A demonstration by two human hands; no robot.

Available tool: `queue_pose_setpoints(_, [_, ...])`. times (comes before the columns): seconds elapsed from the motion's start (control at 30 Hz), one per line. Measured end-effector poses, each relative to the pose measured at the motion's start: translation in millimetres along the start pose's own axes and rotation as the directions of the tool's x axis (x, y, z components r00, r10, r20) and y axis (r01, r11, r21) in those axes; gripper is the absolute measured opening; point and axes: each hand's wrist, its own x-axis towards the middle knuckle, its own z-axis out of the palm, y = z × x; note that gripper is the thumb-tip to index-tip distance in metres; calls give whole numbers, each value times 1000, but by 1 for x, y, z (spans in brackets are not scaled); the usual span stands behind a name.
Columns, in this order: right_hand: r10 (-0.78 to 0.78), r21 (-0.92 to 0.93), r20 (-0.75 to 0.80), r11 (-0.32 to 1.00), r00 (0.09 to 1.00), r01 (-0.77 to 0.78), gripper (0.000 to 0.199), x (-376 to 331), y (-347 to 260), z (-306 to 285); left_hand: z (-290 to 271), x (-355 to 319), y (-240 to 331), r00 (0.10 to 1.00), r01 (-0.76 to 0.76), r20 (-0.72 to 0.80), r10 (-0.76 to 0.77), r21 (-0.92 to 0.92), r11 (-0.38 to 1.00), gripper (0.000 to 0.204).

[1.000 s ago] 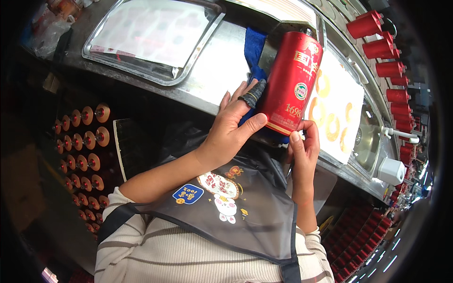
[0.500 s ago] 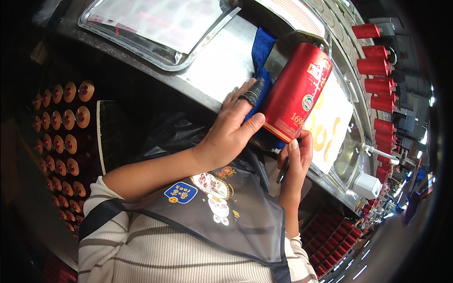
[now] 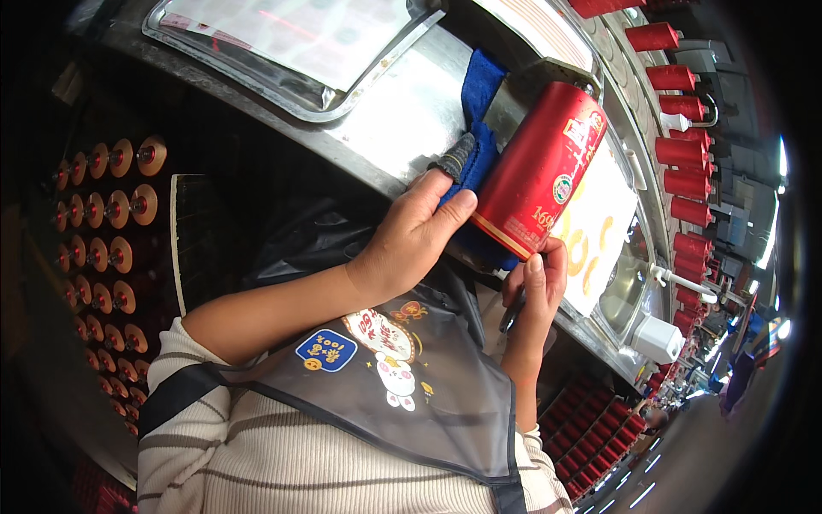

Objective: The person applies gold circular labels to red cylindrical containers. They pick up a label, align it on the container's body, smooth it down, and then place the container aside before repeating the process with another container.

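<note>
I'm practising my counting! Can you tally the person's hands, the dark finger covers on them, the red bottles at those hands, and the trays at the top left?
Left hand and right hand: 2
Dark finger cover: 1
Red bottle at the hands: 1
Tray at the top left: 1
Total: 5

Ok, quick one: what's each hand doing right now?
Left hand: thumb by the red bottle's base, covered finger at the blue cloth; grip cannot be told.
Right hand: fingers curled by the bottle's base; grip cannot be told.
</note>
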Motion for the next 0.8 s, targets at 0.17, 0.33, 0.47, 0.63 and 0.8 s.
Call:
queue_pose_setpoints(0.17, [-1,14,2,1000,1000,1,28,-1,-1,1,10,3,-7,962,-249,-47,269,249,936,46])
queue_pose_setpoints(0.33, [3,24,0,1000,1000,-2,27,-1,-1,2,10,1,-4,943,-295,-29,333,393,871,53])
queue_pose_setpoints(0.47, [8,27,-4,1000,1000,-8,27,-1,-3,3,11,1,-13,952,-261,-73,297,312,914,46])
queue_pose_setpoints(0.63, [-12,-73,-36,997,999,9,29,-2,0,5,7,-2,0,996,-91,2,92,193,977,57])
queue_pose_setpoints(0.8, [-13,-81,-39,997,999,9,29,-2,-2,5,8,-2,1,975,-211,19,219,374,903,51])
